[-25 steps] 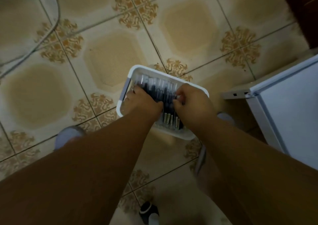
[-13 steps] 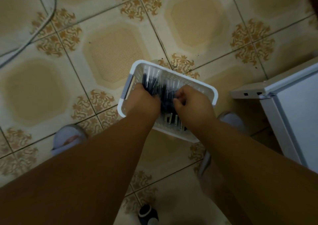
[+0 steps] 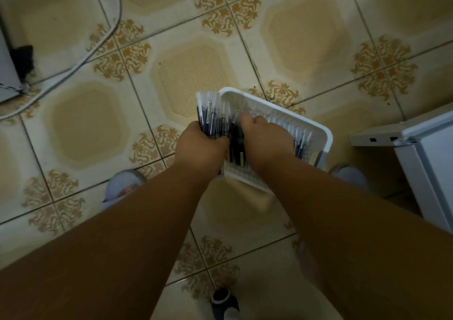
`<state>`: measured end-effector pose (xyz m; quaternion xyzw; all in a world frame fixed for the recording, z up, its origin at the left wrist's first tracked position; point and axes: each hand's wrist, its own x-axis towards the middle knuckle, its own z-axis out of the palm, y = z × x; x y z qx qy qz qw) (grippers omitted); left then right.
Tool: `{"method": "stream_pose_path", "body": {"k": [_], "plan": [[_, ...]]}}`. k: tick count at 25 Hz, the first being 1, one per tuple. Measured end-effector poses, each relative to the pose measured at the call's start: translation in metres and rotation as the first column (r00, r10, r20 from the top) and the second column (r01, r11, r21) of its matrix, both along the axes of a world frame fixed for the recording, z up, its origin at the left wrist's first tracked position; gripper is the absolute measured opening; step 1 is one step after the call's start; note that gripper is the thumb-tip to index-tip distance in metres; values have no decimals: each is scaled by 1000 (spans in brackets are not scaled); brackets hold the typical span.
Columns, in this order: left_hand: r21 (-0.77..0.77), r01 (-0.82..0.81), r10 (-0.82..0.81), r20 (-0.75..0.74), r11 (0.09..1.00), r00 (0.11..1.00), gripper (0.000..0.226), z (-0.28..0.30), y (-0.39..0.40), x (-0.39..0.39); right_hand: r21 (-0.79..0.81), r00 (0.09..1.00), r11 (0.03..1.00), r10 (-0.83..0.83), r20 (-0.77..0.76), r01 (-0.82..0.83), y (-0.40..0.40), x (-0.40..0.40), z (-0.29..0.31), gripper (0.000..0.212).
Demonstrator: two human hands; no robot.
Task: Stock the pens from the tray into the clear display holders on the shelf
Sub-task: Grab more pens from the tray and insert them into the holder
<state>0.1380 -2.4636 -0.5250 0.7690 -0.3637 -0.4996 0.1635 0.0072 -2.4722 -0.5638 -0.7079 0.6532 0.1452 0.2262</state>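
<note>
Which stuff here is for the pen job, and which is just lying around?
For the job:
- white tray
- bundle of pens, gripped by the left hand
- pens left in the tray
- right hand, reaching into the tray

Just lying about:
- cable on the floor
- white cabinet
- slippers

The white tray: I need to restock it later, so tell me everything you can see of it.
The white tray is a shallow rectangular basket, plastic by its look, with perforated walls and floor and a rounded rim. It sits skewed over the tiled floor. A few dark pens remain inside. The right hand reaches into it; the left hand grips a bundle of pens at its left edge.
</note>
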Motion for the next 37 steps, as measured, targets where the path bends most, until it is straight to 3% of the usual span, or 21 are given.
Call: {"method": "stream_pose_path", "body": {"k": [3, 5, 12, 17, 20, 23, 27, 29, 31, 35, 37], "plan": [[3, -16, 16, -23, 1000, 1000, 20, 10, 2, 5, -12, 946, 947, 321, -51, -322, -19, 9, -6, 46], [16, -48, 48, -44, 999, 998, 17, 16, 3, 11, -2, 906, 908, 418, -73, -419, -29, 18, -8, 40], [31, -126, 128, -72, 992, 989, 20, 21, 11, 36, 195, 864, 864, 490, -114, -464, -28, 38, -17, 29], [33, -119, 122, -125, 992, 985, 17, 23, 10, 30, 287, 856, 858, 485, -179, -426, -35, 42, -10, 34], [28, -106, 109, -134, 994, 985, 15, 34, 10, 26, 323, 876, 871, 443, -192, -370, -37, 44, 7, 33], [15, -111, 112, -151, 994, 982, 21, 64, 14, 25, 185, 929, 938, 326, -174, -295, -20, 26, 44, 37], [-75, -99, 84, -183, 992, 979, 21, 135, 30, 16, 50, 990, 991, -131, 59, 128, 20, -13, 125, 23], [-139, -75, 45, -204, 987, 978, 22, 179, 48, 5, -29, 881, 921, -362, 305, 389, 50, -30, 175, 11], [-196, -61, 13, -239, 979, 971, 22, 221, 72, -10, -35, 710, 818, -476, 519, 574, 81, -43, 228, 16], [-300, 14, -119, -335, 954, 935, 16, 296, 140, -51, -41, 433, 634, -479, 764, 773, 176, -71, 333, 8], [-325, 51, -194, -425, 944, 884, 15, 329, 174, -72, -61, 341, 536, -441, 830, 842, 225, -88, 374, 11]]}}
